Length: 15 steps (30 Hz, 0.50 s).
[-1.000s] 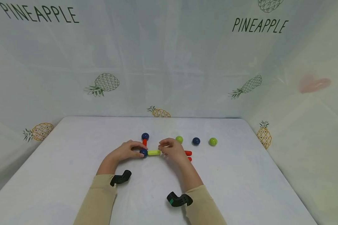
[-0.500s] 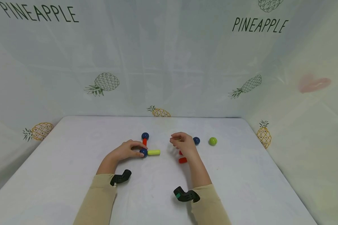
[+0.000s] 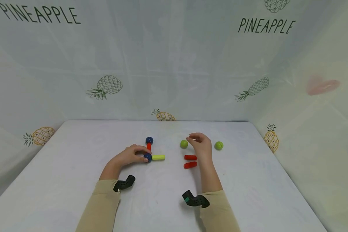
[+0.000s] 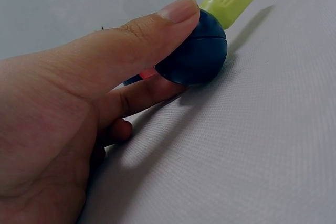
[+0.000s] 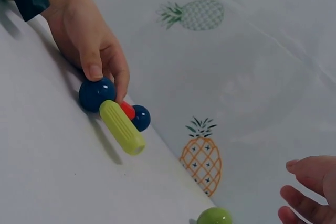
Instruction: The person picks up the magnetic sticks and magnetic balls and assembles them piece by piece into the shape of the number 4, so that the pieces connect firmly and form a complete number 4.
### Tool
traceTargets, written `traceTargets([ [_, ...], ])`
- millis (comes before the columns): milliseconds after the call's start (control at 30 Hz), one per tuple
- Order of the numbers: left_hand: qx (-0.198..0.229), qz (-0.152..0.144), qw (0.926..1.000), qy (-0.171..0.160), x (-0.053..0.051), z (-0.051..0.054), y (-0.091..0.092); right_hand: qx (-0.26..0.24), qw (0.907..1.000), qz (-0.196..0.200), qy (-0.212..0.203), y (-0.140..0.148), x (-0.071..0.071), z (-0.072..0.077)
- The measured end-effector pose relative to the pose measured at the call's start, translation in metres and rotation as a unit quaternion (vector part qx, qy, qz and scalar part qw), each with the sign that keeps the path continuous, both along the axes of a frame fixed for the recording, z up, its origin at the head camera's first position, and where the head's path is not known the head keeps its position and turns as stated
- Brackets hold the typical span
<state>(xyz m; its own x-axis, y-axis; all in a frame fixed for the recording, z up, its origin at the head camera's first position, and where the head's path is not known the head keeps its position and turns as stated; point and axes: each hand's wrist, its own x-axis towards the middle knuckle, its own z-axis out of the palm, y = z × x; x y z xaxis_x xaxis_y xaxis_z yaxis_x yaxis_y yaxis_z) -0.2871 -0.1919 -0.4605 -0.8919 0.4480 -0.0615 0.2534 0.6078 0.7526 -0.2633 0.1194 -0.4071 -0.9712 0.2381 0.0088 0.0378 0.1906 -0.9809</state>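
Note:
My left hand [image 3: 127, 157] pinches a dark blue ball [image 4: 197, 56] between thumb and fingers on the table. Joined to that ball are a yellow-green stick [image 3: 158, 157], pointing right, and a red stick [image 3: 149, 147] with a second blue ball [image 3: 149, 140] on its far end. My right hand [image 3: 202, 146] hovers just right of a green ball [image 3: 184, 144], its fingers loosely bent. In the right wrist view its fingertips [image 5: 294, 166] stand apart with nothing seen between them. A loose blue ball seen earlier is hidden behind this hand.
Two red sticks [image 3: 190, 157] lie side by side, left of the right forearm. Another green ball [image 3: 219, 145] sits to the right of the right hand. The white table [image 3: 90, 138] ends at a pineapple-print curtain [image 3: 174, 64] behind.
My right hand has moved rightward and a little away, from the yellow-green stick's free end past the nearer green ball to where the loose blue ball was seen. The left hand has stayed put.

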Motion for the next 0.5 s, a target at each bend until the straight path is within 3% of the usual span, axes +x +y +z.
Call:
traceTargets([
  [500,-0.001,0.0,1.0,0.0,0.0,0.0,-0.001,0.005,0.9972,-0.066,-0.036,0.016,-0.004,-0.01],
])
